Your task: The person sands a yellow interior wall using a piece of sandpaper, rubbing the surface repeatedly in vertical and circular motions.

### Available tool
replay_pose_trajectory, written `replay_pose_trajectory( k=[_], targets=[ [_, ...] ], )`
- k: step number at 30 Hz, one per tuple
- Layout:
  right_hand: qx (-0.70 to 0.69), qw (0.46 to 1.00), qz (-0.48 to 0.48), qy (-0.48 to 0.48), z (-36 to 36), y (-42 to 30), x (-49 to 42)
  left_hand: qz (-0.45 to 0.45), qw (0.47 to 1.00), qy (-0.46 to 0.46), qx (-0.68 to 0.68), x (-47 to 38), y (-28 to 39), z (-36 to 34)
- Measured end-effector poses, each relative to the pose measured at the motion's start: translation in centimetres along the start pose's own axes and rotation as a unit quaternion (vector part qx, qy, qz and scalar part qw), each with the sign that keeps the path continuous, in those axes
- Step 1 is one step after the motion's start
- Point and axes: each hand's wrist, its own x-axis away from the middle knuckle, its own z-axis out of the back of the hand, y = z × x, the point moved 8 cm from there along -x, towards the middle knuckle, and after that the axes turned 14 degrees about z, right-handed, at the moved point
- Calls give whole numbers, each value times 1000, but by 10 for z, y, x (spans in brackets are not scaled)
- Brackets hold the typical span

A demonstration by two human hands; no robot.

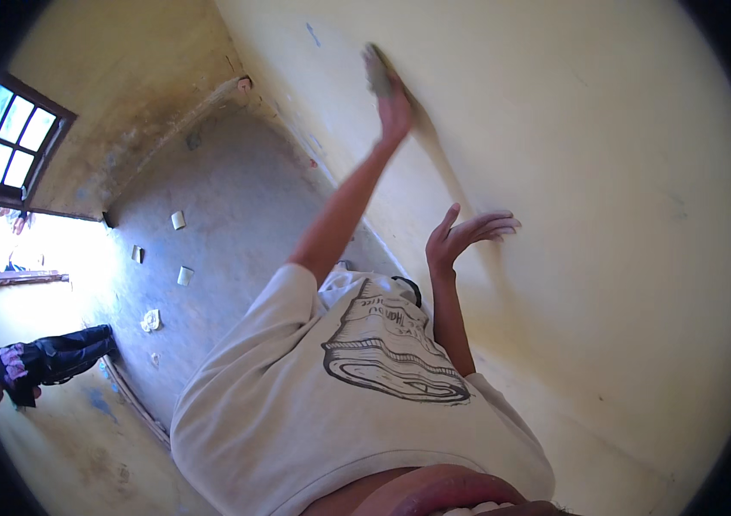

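Note:
My left hand (386, 97) is stretched far up the pale yellow plaster wall (571, 142). Under its fingers is a flat greyish-green abrasive piece (376, 69), which looks like sandpaper and is held against the wall. Motion blurs the fingers and the piece. Lower down, my right hand (468, 235) holds nothing. Its thumb stands apart, and its dusty, stretched fingers point to the wall; whether the fingertips touch it I cannot tell. Both arms cast shadows on the plaster. My white printed T-shirt (391, 348) fills the lower middle.
Several curled pale pieces (185, 276) and a crumpled white thing (151, 320) lie on the grey concrete floor (223, 187). Another person (56, 358) stands by the opposite wall, near a bright doorway (36, 242) and a barred window (17, 132). A long pole-like thing (136, 403) lies along that wall's foot.

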Motion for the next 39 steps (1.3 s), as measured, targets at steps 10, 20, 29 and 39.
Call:
replay_pose_trajectory(
  k=[10,20,29,39],
  targets=[
    [89,993,-80,3,-33,20,9,-91,993,-3,-75,81,8,-15],
    [66,997,-37,-6,-31,20,10,-53,997,46,-33,-33,49,40],
    [95,987,28,-128,-10,-3,13,-121,989,-23,-79,126,19,-15],
    [119,981,4,-154,87,33,58,32,994,59,82,99,41,-20]
  ],
)
